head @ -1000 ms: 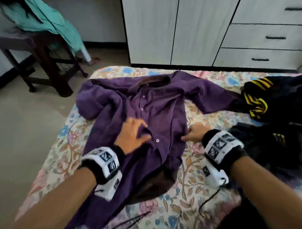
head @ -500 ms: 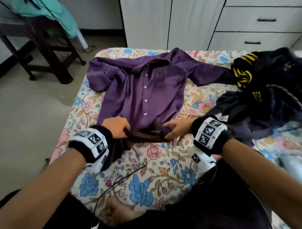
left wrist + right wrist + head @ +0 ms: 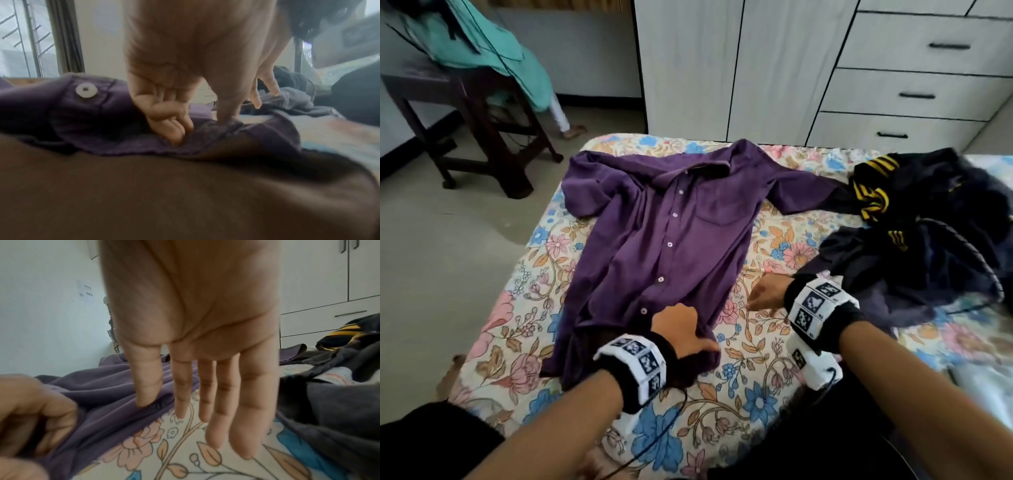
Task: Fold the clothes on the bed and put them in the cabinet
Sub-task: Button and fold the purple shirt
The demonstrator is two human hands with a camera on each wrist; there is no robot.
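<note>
Left hand (image 3: 681,330) grip pinching purple shirt (image 3: 664,240) hem on bed (image 3: 756,404); right hand (image 3: 768,296) grip wide, fingers straight, holding nothing.

— Any readable text?
— None. Black-and-white coded squares on both wristbands (image 3: 635,365), patterns only, no letters or numbers.
— And the paper notice (image 3: 86,293) on the wall?
— Printed lines there, too small and blurred to read.
— Brands on the clothes?
— None legible.

The right hand (image 3: 191,321) hangs flat, straight fingers (image 3: 255,402) over the floral bed (image 3: 185,451); its thumb touches the purple shirt (image 3: 102,394).
</note>
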